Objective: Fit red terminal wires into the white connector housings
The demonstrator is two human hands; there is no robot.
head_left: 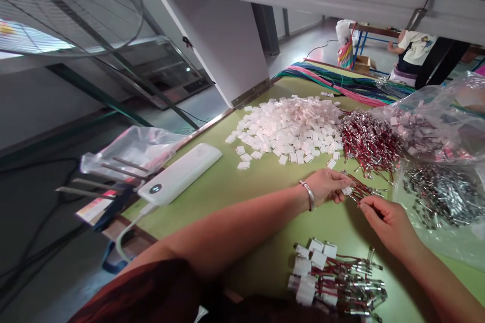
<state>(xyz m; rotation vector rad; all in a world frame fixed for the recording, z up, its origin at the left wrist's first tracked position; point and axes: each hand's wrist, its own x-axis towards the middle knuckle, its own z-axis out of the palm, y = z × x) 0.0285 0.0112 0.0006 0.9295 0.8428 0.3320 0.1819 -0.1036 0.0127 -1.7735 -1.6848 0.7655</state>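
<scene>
My left hand (329,184), with a silver bracelet at the wrist, pinches a small white plastic connector housing (346,190) between thumb and fingers. Close beside it, my right hand (388,219) has thumb and index finger pressed together on a short red wire. Several more red wires with metal terminals (361,189) lie just behind the fingertips. Beyond the hands spreads a heap of white connector housings (288,126). A pile of short red wires with metal ends (369,139) sits to its right. Nearer me lies a bunch of red wires with white housings fitted (326,277).
Clear plastic bags (450,126) with more parts and a mound of metal-ended pieces (447,194) are on the right. A white power bank (180,174) with a cable lies left, near metal prongs (102,179). Long coloured wires (341,83) run along the back. A person (413,48) sits beyond.
</scene>
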